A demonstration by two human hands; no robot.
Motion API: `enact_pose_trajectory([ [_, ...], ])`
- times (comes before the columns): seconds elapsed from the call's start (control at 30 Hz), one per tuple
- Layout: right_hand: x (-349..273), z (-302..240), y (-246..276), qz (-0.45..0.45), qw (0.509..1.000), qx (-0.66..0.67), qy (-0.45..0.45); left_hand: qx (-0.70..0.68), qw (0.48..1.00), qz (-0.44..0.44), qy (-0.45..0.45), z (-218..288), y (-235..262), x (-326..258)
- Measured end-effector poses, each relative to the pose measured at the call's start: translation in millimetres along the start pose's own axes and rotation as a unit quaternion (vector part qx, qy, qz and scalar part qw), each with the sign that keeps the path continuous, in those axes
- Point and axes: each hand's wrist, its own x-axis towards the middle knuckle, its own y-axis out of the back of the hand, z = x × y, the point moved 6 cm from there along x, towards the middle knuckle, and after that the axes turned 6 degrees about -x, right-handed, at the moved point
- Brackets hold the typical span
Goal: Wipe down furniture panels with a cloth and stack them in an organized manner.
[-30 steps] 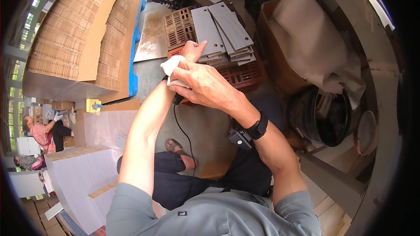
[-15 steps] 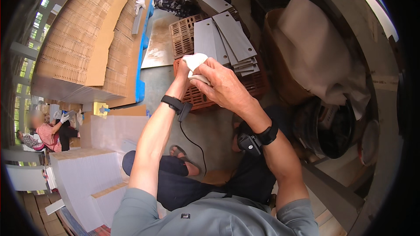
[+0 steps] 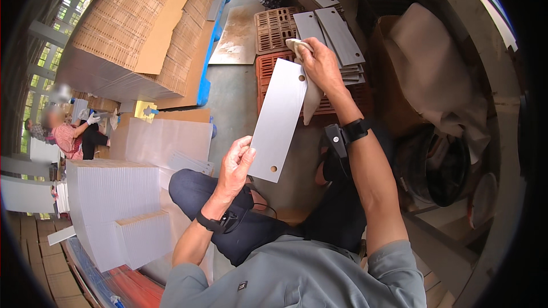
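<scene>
My left hand [image 3: 234, 168] is closed on the lower left edge of a long pale grey panel [image 3: 277, 120], which is held up at a tilt. The panel has a round hole near each end. A whitish cloth [image 3: 311, 100] is bunched in my closed right hand [image 3: 322, 67], by the panel's upper right corner, and part of it hangs down along the panel's right edge. Just beyond my right hand, similar grey panels [image 3: 341, 34] lie in a loose, fanned stack on plastic crates [image 3: 275, 29].
At the left, a tall stack of brown cardboard [image 3: 131, 28] stands on a blue pallet [image 3: 204, 82]. Grey panels [image 3: 114, 211] are piled near my left knee. A cloth-draped box [image 3: 422, 57] and a black drum [image 3: 445, 171] stand at right. Other people work at the far edge and left.
Both hands were together around the cloth. Now they are apart: my left hand has come nearer and holds a panel, while my right hand keeps the cloth, farther right. The view has shifted left.
</scene>
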Motion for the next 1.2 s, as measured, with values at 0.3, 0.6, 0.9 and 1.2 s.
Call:
enact_pose_trajectory([
  [0.3, -27.7, -27.5, -47.5, -0.162, 0.925, 0.331, -0.09, -0.006, 0.997, 0.074, -0.037, -4.3, 38.7, -33.9],
  [0.6, -54.0, -64.7, -80.8, -0.235, 0.904, 0.356, -0.01, -0.247, 0.963, -0.039, 0.102, 0.4, 31.4, -13.7],
  [0.9, -63.9, -65.2, -82.0, -0.173, 0.915, 0.365, -0.003, -0.465, 0.852, -0.182, 0.158, -5.9, 1.9, -5.6],
  [1.2, -47.1, -100.5, 6.6, 0.04, 0.92, 0.369, 0.124, -0.473, 0.856, -0.155, 0.14, -0.5, 6.2, 2.9],
])
